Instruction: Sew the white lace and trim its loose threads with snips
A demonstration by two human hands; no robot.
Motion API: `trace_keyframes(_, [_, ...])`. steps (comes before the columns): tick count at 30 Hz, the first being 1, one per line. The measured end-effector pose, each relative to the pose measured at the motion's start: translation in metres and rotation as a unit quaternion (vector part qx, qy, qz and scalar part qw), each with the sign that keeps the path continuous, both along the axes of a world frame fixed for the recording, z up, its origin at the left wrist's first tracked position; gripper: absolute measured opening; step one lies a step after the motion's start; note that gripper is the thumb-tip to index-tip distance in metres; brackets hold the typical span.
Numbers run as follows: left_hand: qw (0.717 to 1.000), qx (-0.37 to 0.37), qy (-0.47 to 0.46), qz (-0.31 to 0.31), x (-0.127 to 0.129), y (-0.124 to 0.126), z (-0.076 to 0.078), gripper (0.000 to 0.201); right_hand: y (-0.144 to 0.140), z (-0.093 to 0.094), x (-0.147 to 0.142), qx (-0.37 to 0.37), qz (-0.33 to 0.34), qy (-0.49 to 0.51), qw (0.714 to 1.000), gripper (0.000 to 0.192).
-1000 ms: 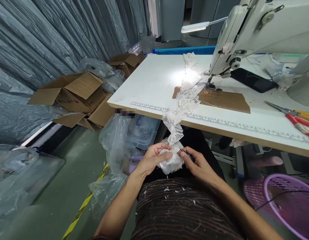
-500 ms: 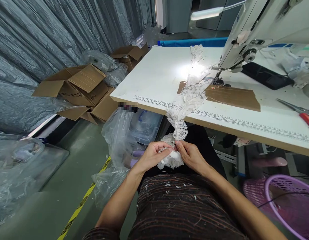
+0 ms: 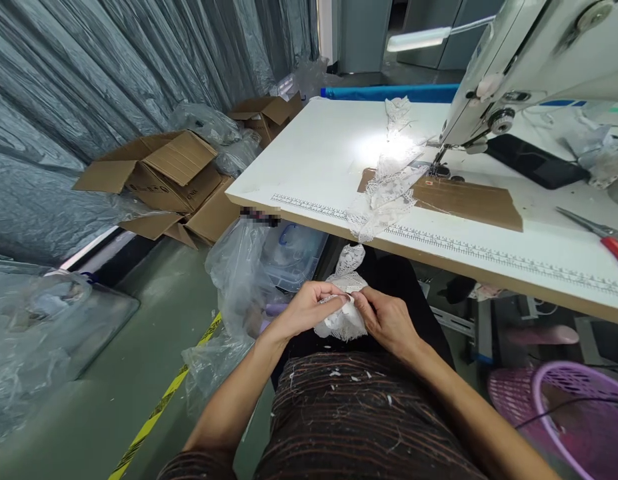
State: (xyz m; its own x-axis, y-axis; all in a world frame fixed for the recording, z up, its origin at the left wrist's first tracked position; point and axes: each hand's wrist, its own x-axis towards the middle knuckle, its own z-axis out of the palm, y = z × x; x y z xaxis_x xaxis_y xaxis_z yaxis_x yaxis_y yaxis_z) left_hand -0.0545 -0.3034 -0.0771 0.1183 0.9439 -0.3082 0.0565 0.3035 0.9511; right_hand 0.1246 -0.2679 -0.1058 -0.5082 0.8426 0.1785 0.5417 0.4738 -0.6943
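The lace strip (image 3: 345, 319) no longer runs in one unbroken band from the bench (image 3: 309, 160) down to the lap. A moment ago it hung taut over the bench edge into the hands; now there is a gap just below the edge, at the centre of the frame. One part lies on the bench under the lamp glare, its end drooping over the printed ruler (image 3: 309, 205), and the other part is bunched in the lap with a short tail standing up towards the bench. Whether the two parts have been parted or a fold only hides the join, I cannot tell from here.

The left hand (image 3: 309, 308) and right hand (image 3: 386, 320) have drawn closer and now meet, both pinched on the bunched lace, fingertips touching at its top. The thin blue tool seen in the right hand a second ago is not visible now; it may be hidden in the palm.

My reading is that the work has passed from picking at the strip to gathering the loose piece.

The sewing machine (image 3: 529, 60) stands at the upper right, scissors (image 3: 596, 233) lie at the right edge, and cardboard boxes (image 3: 159, 173) sit on the floor at the left.
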Motion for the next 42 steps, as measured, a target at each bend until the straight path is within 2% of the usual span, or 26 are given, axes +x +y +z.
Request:
trace_keyframes(3, [0.999, 0.023, 0.031, 0.000, -0.002, 0.008, -0.008, 0.030, 0.002, -0.003, 0.011, -0.043, -0.037, 0.058, 0.997, 0.043])
trace_keyframes(6, [0.993, 0.075, 0.078, 0.043, -0.004, 0.025, -0.015, 0.030, 0.009, -0.005, 0.020, -0.079, -0.071, 0.124, 0.987, 0.041])
trace_keyframes(9, [0.975, 0.138, 0.135, 0.107, -0.004, 0.049, -0.018, 0.042, 0.018, -0.010, 0.022, -0.072, -0.115, 0.189, 0.973, 0.032])
trace_keyframes(12, [0.959, 0.176, 0.181, 0.126, 0.000, 0.072, -0.021, 0.051, 0.027, -0.016, 0.019, -0.058, -0.159, 0.217, 0.961, 0.030])
trace_keyframes(16, [0.954, 0.207, 0.175, 0.125, 0.010, 0.090, -0.026, 0.034, 0.037, -0.026, 0.019, -0.042, -0.172, 0.213, 0.961, 0.032])
trace_keyframes(19, [0.958, 0.229, 0.121, 0.122, 0.013, 0.087, -0.024, 0.024, 0.041, -0.028, 0.022, -0.017, -0.164, 0.223, 0.961, 0.035])
trace_keyframes(21, [0.975, 0.211, 0.043, 0.051, 0.010, 0.079, -0.019, 0.026, 0.042, -0.026, 0.022, -0.032, -0.153, 0.234, 0.959, 0.039])
trace_keyframes(24, [0.987, 0.118, -0.079, -0.074, 0.002, 0.066, -0.010, 0.032, 0.038, -0.018, 0.017, -0.130, -0.114, 0.264, 0.949, 0.048])
trace_keyframes(26, [0.986, 0.071, -0.111, -0.103, -0.001, 0.060, -0.005, 0.035, 0.033, -0.012, 0.012, -0.201, -0.072, 0.286, 0.934, 0.052])
trace_keyframes(29, [0.988, 0.055, -0.113, -0.095, -0.003, 0.058, -0.003, 0.036, 0.027, -0.005, 0.006, -0.253, -0.033, 0.297, 0.920, 0.048])
trace_keyframes(33, [0.990, 0.042, -0.111, -0.076, 0.000, 0.062, -0.003, 0.040, 0.024, 0.000, 0.005, -0.252, -0.049, 0.291, 0.922, 0.039])
trace_keyframes(39, [0.995, 0.047, -0.072, -0.043, 0.003, 0.062, 0.000, 0.032, 0.027, 0.003, 0.014, -0.195, -0.025, 0.224, 0.955, 0.035])
trace_keyframes(42, [0.997, 0.056, -0.047, -0.033, 0.003, 0.060, 0.002, 0.031, 0.034, 0.003, 0.016, -0.162, -0.014, 0.164, 0.973, 0.042])
